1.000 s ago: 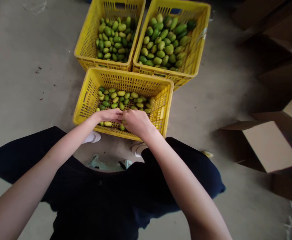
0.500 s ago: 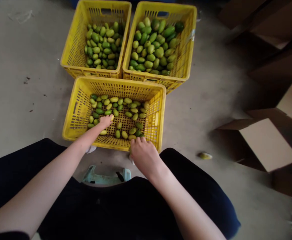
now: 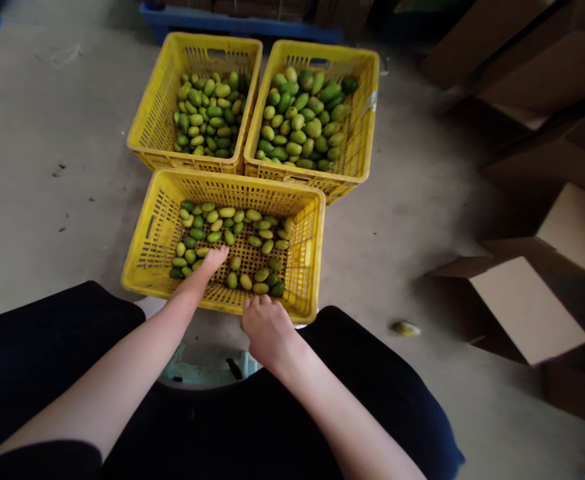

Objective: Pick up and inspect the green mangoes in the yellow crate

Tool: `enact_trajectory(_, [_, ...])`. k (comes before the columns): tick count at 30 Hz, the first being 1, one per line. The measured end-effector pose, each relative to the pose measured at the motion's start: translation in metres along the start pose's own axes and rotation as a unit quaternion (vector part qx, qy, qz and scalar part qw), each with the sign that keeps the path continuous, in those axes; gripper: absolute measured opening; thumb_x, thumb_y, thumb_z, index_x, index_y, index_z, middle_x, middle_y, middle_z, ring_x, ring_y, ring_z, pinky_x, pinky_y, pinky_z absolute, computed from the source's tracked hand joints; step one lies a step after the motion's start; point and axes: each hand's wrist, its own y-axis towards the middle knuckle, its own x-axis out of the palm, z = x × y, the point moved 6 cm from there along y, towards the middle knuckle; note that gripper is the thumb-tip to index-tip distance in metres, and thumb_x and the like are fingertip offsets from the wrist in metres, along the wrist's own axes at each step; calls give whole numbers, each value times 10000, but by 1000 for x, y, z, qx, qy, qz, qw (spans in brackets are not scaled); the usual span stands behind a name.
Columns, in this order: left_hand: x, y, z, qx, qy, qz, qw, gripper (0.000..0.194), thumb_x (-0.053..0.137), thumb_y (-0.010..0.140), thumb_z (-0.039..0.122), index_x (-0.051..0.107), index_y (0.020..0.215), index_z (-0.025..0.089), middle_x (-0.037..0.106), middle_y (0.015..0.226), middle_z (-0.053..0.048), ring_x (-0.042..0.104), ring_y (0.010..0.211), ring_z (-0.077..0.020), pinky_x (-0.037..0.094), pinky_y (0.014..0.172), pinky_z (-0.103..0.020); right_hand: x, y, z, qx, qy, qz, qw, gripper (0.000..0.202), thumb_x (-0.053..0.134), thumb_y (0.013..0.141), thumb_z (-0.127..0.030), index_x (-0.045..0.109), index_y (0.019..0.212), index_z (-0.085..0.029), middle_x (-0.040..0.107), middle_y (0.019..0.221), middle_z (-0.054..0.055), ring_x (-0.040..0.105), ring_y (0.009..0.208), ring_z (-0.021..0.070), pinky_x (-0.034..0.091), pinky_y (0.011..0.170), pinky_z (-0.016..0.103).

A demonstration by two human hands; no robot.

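My left hand [image 3: 215, 259] reaches down inside the near yellow crate [image 3: 133, 250], above its slotted floor, close to several green and yellow oval fruits [image 3: 213, 237]. Its fingers look closed together, but what they hold, if anything, is too small to make out. At the crate's near rim is my right hand [image 3: 267, 327], fingers curled, with a bit of something yellow-green showing at its left edge. I cannot tell what that is. Loose fruits lie spread over the crate floor, on both sides of my left hand.
Beyond the near crate stand a left yellow crate [image 3: 145, 127] and a right yellow crate [image 3: 369, 133], both holding many green fruits. One fruit [image 3: 406, 328] lies on the floor at the right, near open cardboard boxes [image 3: 527, 310]. A pale green stool [image 3: 197, 373] is below me.
The view has shifted, so the far crates sit lower in it. A yellow fruit seen at my left fingertips before no longer shows there. My right hand stays by the near rim.
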Motion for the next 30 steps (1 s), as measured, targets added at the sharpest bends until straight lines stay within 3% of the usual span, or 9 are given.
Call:
enact_trajectory(4, [-11,-7,-5,-11,-34,-26,999,322,694,733,185,661,1016,34,664,1014,-217,631,971,-315,459,822,-370,10,1,-4,-32,6,-30,999,479,573,774,-79,544,1246,4,624,1208,244,590,1141,310,502,871,348])
enact_trajectory(8, [-44,-16,-21,3,-102,-21,995,368,810,590,375,701,823,112,688,777,-78,628,837,-242,460,735,-292,3,3,4,-52,-2,6,999,494,539,787,-88,518,1274,-3,617,1223,250,591,1148,298,476,903,357])
enact_trajectory(10, [-71,-24,-28,30,-152,-6,988,375,766,622,468,708,787,136,676,711,-37,613,761,-193,454,685,-255,-10,4,11,-71,-6,61,996,455,547,795,-117,528,1241,-27,626,1203,232,597,1128,288,470,896,352])
enact_trajectory(13, [-129,-42,-29,98,-265,24,959,386,736,655,472,710,835,131,680,718,-36,602,715,-166,459,653,-241,-45,4,30,-45,0,224,973,334,525,829,-146,541,1155,-75,637,1154,192,602,1071,270,471,856,343])
enact_trajectory(16, [-194,-74,-17,166,-464,28,870,410,680,733,408,662,1047,144,683,796,-30,604,674,-138,477,650,-248,-78,-4,51,8,100,404,909,246,575,820,-216,550,1048,-128,646,1066,146,605,973,258,476,801,353])
enact_trajectory(19, [-240,-118,3,188,-600,22,778,408,428,901,412,573,1188,160,629,715,-1,542,552,-107,449,576,-238,-96,-10,52,-64,350,476,804,254,625,792,-382,540,936,-191,616,831,27,572,726,180,476,654,300])
enact_trajectory(21, [-250,-148,18,186,-640,2,746,473,279,945,438,572,1146,127,598,666,-8,492,503,-104,413,532,-237,-102,-12,43,-131,486,478,720,283,604,790,-456,529,922,-217,540,718,-31,484,592,131,436,551,258])
enact_trajectory(23, [-250,-173,30,192,-659,-30,727,533,207,949,465,589,1060,110,585,650,-20,470,489,-107,393,515,-245,-107,-16,29,-178,542,476,669,307,614,771,-459,533,961,-231,495,687,-55,423,555,108,398,510,229])
enact_trajectory(30, [-257,-214,31,278,-719,-23,637,402,309,870,433,541,1007,134,580,668,-17,494,506,-124,380,509,-251,-123,-16,2,-279,614,421,607,272,528,770,-419,554,958,-222,537,748,-32,485,613,123,391,525,227])
